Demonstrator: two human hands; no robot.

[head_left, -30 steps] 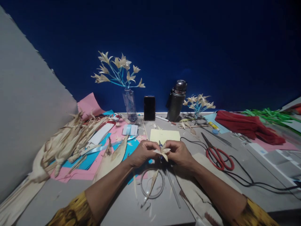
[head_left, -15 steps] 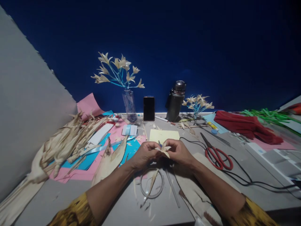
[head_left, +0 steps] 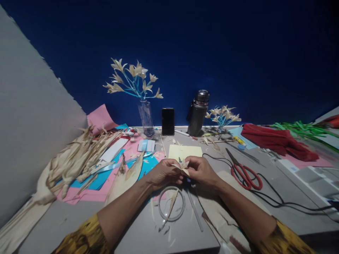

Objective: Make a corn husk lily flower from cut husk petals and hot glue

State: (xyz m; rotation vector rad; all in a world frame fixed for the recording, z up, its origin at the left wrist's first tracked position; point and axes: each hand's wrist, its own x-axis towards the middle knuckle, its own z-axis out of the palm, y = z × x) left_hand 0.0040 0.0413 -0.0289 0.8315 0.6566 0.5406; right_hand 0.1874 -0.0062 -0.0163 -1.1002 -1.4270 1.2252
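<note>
Between my two hands is a small cream husk flower (head_left: 182,168) with pointed petals. My left hand (head_left: 164,173) pinches it from the left, and my right hand (head_left: 201,172) grips it from the right; its lower part is hidden by the fingers. Just beyond the fingertips lies a pale yellow paper pad (head_left: 185,151). Below the hands, a clear ring-shaped roll (head_left: 171,219) rests on the table with a husk scrap across it. Beside it on the right lies a thin grey rod (head_left: 195,213).
Red-handled scissors (head_left: 245,176) and a black cable (head_left: 283,204) lie right of my hands. At the back stand a glass vase (head_left: 145,118) of husk flowers, a phone (head_left: 167,121) and a flask (head_left: 198,114). Dried husks (head_left: 69,158) are heaped left; a red cloth (head_left: 275,143) lies right.
The flower has turned and tilted slightly between my fingers, and its petals sit a little differently. My left fingers have shifted slightly; the things on the table stay put.
</note>
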